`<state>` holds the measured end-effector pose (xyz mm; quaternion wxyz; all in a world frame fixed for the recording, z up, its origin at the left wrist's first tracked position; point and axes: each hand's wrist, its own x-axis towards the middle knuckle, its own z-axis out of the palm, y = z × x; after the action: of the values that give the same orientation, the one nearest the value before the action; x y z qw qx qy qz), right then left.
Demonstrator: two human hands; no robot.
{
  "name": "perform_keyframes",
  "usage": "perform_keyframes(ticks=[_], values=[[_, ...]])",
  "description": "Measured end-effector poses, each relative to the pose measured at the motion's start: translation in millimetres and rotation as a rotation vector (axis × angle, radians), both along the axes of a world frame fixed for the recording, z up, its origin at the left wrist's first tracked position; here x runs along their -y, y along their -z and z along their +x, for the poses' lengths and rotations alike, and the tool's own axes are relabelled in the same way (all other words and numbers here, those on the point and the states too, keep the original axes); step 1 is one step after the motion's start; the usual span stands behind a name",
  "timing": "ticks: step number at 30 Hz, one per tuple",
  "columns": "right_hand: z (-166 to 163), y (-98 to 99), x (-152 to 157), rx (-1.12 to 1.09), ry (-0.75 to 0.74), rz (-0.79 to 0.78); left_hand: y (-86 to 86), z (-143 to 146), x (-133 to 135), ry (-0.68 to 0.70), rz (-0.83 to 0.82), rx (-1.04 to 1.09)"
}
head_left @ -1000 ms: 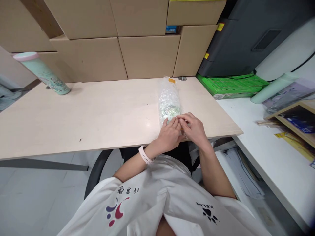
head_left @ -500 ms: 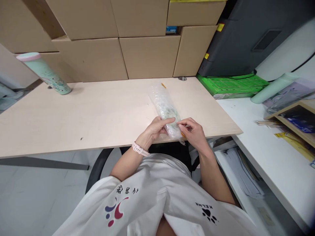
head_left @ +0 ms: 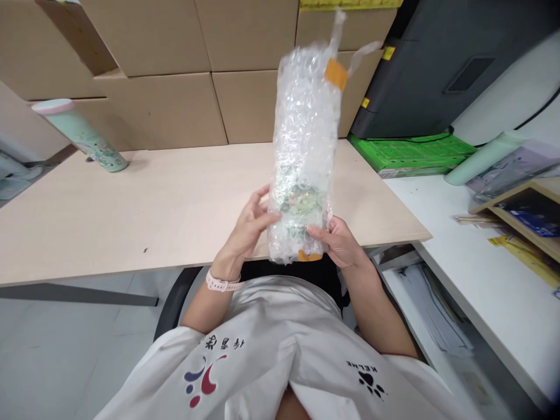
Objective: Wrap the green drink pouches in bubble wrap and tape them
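Note:
A tall parcel wrapped in bubble wrap (head_left: 304, 146) stands upright above the near edge of the pale wooden desk (head_left: 153, 204), with orange tape at its top and bottom and something green showing through the wrap. My left hand (head_left: 249, 224) grips its lower left side, fingers curled round it. My right hand (head_left: 339, 242) holds the lower right corner near the bottom strip of tape. A white watch sits on my left wrist.
A mint green bottle with a pink lid (head_left: 81, 135) stands at the desk's far left. Stacked cardboard boxes (head_left: 175, 105) line the back. A green crate (head_left: 411, 153) under a dark machine (head_left: 437, 64) sits to the right, beside a white table (head_left: 490, 280) with clutter.
The wrapped parcel lay flat on the desk; both hands have lifted it and turned it upright in front of me.

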<state>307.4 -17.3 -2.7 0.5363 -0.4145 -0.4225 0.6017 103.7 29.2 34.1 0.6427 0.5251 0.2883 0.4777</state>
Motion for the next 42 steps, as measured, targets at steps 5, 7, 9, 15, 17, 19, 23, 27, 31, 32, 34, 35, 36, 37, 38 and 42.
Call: perform_keyframes(ticks=[5,7,9,15,17,19,23,27,31,32,34,35,36,37,38,42], values=[[6.6,-2.8,7.7,-0.004,-0.098,-0.055,-16.0,-36.8,-13.5,-0.322,0.567,-0.317],[9.9,-2.5,12.5,0.017,-0.218,-0.088,-23.5,-43.7,-20.8,-0.365,0.660,-0.428],[12.3,-0.9,16.9,0.041,-0.331,-0.093,-30.7,-48.1,-28.6,-0.337,0.660,-0.447],[13.0,0.8,21.0,0.112,-0.422,0.043,-46.9,-50.9,-29.0,-0.139,0.391,-0.262],[9.8,-2.9,21.7,0.125,-0.383,0.078,-47.8,-44.1,-18.0,-0.071,0.334,-0.294],[6.1,-7.2,23.0,0.126,-0.326,0.120,-45.6,-34.6,-6.6,-0.034,0.300,-0.295],[1.9,-11.7,25.8,0.169,-0.157,0.168,-32.1,-22.3,3.5,0.021,0.087,-0.082],[-5.3,-13.3,21.2,0.135,-0.021,0.149,-10.8,-24.7,4.3,0.105,-0.145,0.135],[-23.3,-16.1,4.2,0.015,0.076,0.155,5.1,-16.9,10.5,0.063,-0.224,0.253],[-27.9,-16.3,-1.9,0.008,0.089,0.167,7.4,-12.2,11.4,0.026,-0.206,0.250],[-34.9,-15.6,-15.5,0.051,0.100,0.192,11.2,-3.2,9.3,-0.049,-0.176,0.207],[-37.0,-14.8,-22.7,0.115,0.107,0.203,13.1,0.0,6.0,-0.063,-0.194,0.181],[-38.0,-14.1,-29.7,0.218,0.124,0.210,15.1,1.5,1.3,-0.057,-0.233,0.155],[-38.2,-13.4,-36.5,0.360,0.155,0.213,17.3,1.3,-4.5,-0.050,-0.276,0.125],[-37.9,-13.1,-42.6,0.526,0.202,0.214,19.4,-0.6,-10.8,-0.049,-0.308,0.092],[-36.1,-13.6,-59.5,1.084,0.329,0.375,24.7,-17.5,-33.0,-0.044,-0.220,-0.148]])
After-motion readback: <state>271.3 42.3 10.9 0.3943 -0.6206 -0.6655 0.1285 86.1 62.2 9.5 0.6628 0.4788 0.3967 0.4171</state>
